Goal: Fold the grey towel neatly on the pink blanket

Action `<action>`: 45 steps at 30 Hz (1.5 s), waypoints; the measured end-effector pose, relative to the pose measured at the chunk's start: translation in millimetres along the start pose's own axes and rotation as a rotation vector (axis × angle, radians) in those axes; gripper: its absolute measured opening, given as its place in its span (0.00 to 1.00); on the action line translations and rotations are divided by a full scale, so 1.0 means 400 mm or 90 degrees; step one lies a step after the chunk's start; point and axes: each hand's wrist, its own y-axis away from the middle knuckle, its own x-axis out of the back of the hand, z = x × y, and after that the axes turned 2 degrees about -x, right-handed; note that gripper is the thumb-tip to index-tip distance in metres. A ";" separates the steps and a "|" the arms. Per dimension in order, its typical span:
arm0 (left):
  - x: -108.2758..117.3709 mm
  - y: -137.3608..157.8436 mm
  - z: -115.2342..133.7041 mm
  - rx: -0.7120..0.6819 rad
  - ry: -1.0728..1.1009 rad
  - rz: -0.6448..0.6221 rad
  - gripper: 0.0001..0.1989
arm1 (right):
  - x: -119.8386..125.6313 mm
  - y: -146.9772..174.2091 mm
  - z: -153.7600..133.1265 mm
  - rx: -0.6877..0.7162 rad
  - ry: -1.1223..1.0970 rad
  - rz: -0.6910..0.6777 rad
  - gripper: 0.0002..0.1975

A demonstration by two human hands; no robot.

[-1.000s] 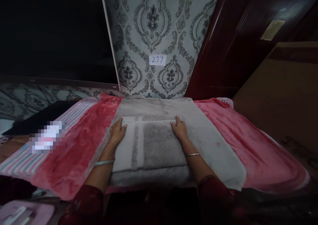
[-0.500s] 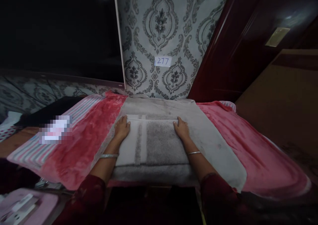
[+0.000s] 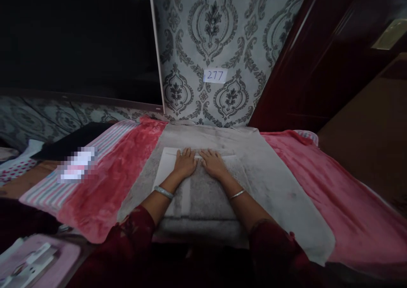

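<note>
A folded grey towel (image 3: 213,197) with pale bands lies in front of me on a light grey cloth (image 3: 270,186). My left hand (image 3: 186,163) rests flat near the middle of the towel's far edge, fingers stretched out. Close beside it, my right hand (image 3: 213,163) also lies flat on that edge with its fingers spread. Neither hand grips anything. The near side of the towel shows a thick rolled fold.
Under the grey cloth spreads a red plush blanket (image 3: 104,190), with a striped fabric (image 3: 47,190) at its left. A pink board (image 3: 68,254) holds small items at lower left. Behind stand a dark screen (image 3: 79,38) and a patterned wall (image 3: 213,38); a brown panel (image 3: 365,131) is at right.
Both hands have moved inward from the towel's far corners to the middle of its far edge. Their fingers now lie flat. The view has shifted slightly.
</note>
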 end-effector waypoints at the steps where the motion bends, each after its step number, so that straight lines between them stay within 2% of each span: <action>1: -0.004 0.002 -0.003 -0.001 -0.001 -0.002 0.28 | -0.002 0.002 0.012 -0.013 -0.001 0.000 0.27; 8: -0.001 0.005 -0.004 0.015 0.016 0.000 0.28 | 0.005 0.017 0.129 -0.219 0.005 0.024 0.28; 12: 0.001 0.003 -0.005 0.018 0.031 0.010 0.28 | 0.003 0.030 0.169 -0.325 -0.039 0.042 0.28; 18: 0.019 0.006 -0.023 0.044 0.037 0.020 0.29 | 0.004 0.041 0.175 -0.343 -0.056 0.058 0.29; 22: 0.037 0.022 -0.081 0.059 0.034 -0.009 0.29 | -0.001 0.044 0.177 -0.343 -0.065 0.064 0.30; 27: 0.062 0.065 -0.164 0.166 0.028 -0.017 0.31 | -0.001 0.047 0.178 -0.344 -0.084 0.066 0.30; 30: 0.085 0.111 -0.165 0.220 0.016 -0.010 0.32 | 0.018 0.049 0.176 -0.347 -0.094 0.051 0.30; 32: 0.098 0.155 -0.137 0.171 0.006 -0.005 0.32 | 0.039 0.056 0.160 -0.360 -0.084 0.061 0.30; 34: 0.103 0.207 -0.094 0.082 0.010 -0.005 0.31 | 0.056 0.080 0.117 -0.331 -0.058 0.100 0.30; 37: 0.089 0.282 -0.032 0.003 0.018 0.004 0.30 | 0.053 0.151 -0.008 -0.167 -0.023 0.132 0.31; 39: 0.069 0.314 -0.006 -0.006 0.015 -0.002 0.30 | 0.030 0.209 -0.107 -0.053 -0.022 0.083 0.31; 41: 0.051 0.328 0.005 -0.008 0.008 -0.018 0.29 | 0.005 0.255 -0.184 0.007 -0.031 0.022 0.30; 43: 0.039 0.329 0.004 -0.017 0.000 -0.027 0.29 | -0.010 0.283 -0.214 0.021 -0.041 -0.019 0.30; 45: 0.033 0.326 -0.001 -0.023 -0.005 -0.024 0.29 | -0.011 0.295 -0.196 0.013 -0.041 -0.035 0.30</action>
